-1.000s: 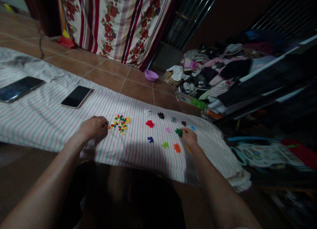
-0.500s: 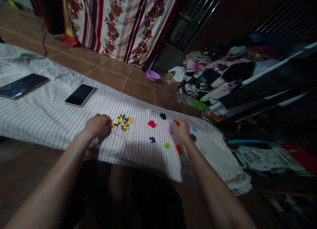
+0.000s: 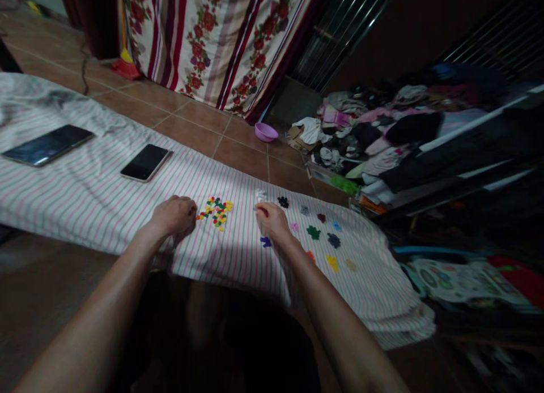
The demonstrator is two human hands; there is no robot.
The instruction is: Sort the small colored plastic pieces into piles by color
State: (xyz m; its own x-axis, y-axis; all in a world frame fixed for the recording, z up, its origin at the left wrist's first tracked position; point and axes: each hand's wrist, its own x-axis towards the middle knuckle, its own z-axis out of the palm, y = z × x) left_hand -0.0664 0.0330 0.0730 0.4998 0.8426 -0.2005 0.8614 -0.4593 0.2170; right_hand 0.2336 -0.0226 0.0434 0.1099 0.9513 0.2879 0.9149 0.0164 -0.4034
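Note:
A mixed pile of small red, yellow and green pieces [image 3: 219, 210] lies on the striped cloth [image 3: 238, 263]. Just left of it rests my left hand [image 3: 175, 216], fingers curled; whatever they may hold is hidden. My right hand [image 3: 272, 218] hovers over the sorted piles, thumb and fingertips pinched together, and I cannot make out anything between them. It covers the spot of the red pile. Close around it are white pieces [image 3: 261, 195], black pieces [image 3: 283, 202] and purple pieces [image 3: 266, 242]. Farther right sit dark green pieces [image 3: 313, 233], yellow pieces [image 3: 332, 263] and dark grey pieces [image 3: 334, 240].
Two dark-screened devices, a larger one [image 3: 49, 145] and a phone [image 3: 145, 162], lie on the cloth at left. Beyond the cloth's far edge, a purple basin [image 3: 266, 132] stands on the tiled floor. Heaped clothes [image 3: 374, 127] fill the right back.
My right hand has moved left, from beside the pink pieces to over the red pile, uncovering the green and yellow piles. My left hand stays by the mixed pile. The view has shifted slightly.

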